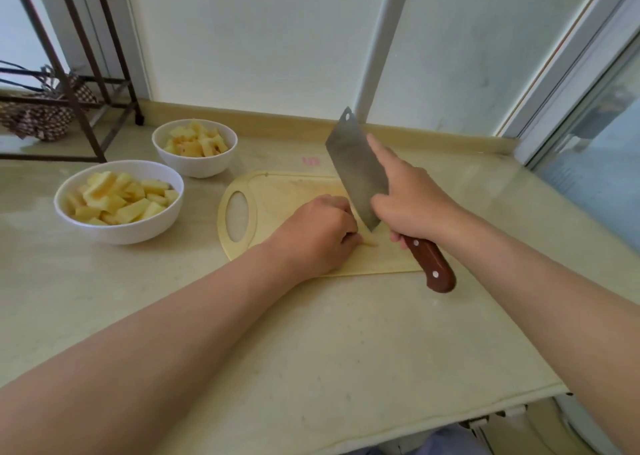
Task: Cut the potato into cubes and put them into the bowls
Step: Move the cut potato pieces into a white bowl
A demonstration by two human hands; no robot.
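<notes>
A person stands at a pale stone worktop [311, 333], seen from above their own forearms. The left hand [317, 233] rests on a cream cutting board [277, 191], its fingers curled down to pin a thin, pale strip of potato [370, 242], of which only a short end pokes out. The right hand [412, 200] grips the wooden handle of a broad cleaver [356, 167], with the forefinger stretched along the flat of the blade. The blade is tilted with its tip high, and its heel hangs just above the strip, right beside the left fingertips. Two white bowls sit to the left of the board, a nearer one [104, 233] and a farther one [202, 169], both already heaped with potato chunks. The plain danger is to the left fingers: so little potato shows that the blade has almost no room beside them, and a wet sliver could skid out from under the hold as the edge lands. The board may also slide on the smooth worktop under a firm chop. The full bowls could spill pieces when more are added.
</notes>
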